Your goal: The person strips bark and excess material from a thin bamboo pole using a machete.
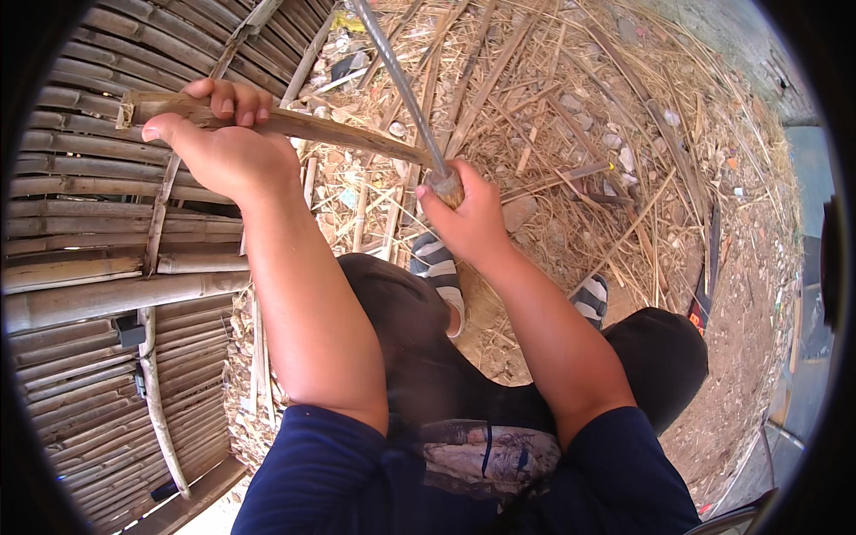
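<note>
A strip of split wood or bamboo [348, 135] lies slantwise in front of me, its left end raised in my left hand [227, 147]. The fingers of that hand curl over the strip, and the thumb presses near its end. My right hand [468, 214] is closed around the short wooden handle [444, 187] of a long, narrow grey metal tool [397, 76]. From the handle the metal runs up and leftward out of the picture. Whether it is a rod or a blade seen edge-on, I cannot tell. The strip's right end meets the metal just above the handle.
A wall of bamboo slats [98, 192] stands close on my left. Straw, splinters, stones and long split strips [571, 134] litter the ground ahead. My feet in striped footwear [434, 261] are just below my hands. Bluish panels [807, 267] stand at the far right.
</note>
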Action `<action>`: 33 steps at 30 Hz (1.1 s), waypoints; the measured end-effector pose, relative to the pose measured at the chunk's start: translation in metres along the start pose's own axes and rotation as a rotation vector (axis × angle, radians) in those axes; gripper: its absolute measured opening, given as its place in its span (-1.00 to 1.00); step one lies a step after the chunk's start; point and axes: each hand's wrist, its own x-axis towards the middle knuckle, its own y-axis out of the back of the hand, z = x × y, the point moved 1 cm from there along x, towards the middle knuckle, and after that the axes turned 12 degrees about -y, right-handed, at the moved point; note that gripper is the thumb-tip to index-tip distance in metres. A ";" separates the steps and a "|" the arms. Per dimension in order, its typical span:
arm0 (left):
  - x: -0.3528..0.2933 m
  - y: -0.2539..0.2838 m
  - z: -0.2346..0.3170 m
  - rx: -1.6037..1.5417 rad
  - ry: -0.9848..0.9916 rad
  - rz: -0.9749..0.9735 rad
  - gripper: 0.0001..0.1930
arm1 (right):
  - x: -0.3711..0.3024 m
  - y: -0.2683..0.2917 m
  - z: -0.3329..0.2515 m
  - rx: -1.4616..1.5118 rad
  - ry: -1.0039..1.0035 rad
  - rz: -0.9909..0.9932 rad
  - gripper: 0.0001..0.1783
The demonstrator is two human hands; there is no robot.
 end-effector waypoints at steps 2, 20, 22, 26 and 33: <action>0.001 0.001 -0.002 0.024 -0.021 -0.003 -0.30 | -0.009 -0.009 -0.001 0.003 -0.057 -0.048 -0.67; 0.005 0.005 -0.002 0.147 -0.066 0.127 -0.32 | -0.017 0.000 0.086 -0.421 -0.367 -0.066 -0.61; 0.001 0.001 -0.002 0.154 -0.087 0.122 -0.32 | -0.016 -0.009 0.057 -0.332 -0.285 -0.168 -0.60; -0.001 -0.001 -0.002 0.161 -0.107 0.116 -0.33 | -0.017 -0.019 0.029 -0.324 -0.141 -0.206 -0.58; 0.002 0.003 -0.001 0.219 -0.110 0.193 -0.34 | -0.025 0.000 0.130 -0.418 -0.320 -0.076 -0.48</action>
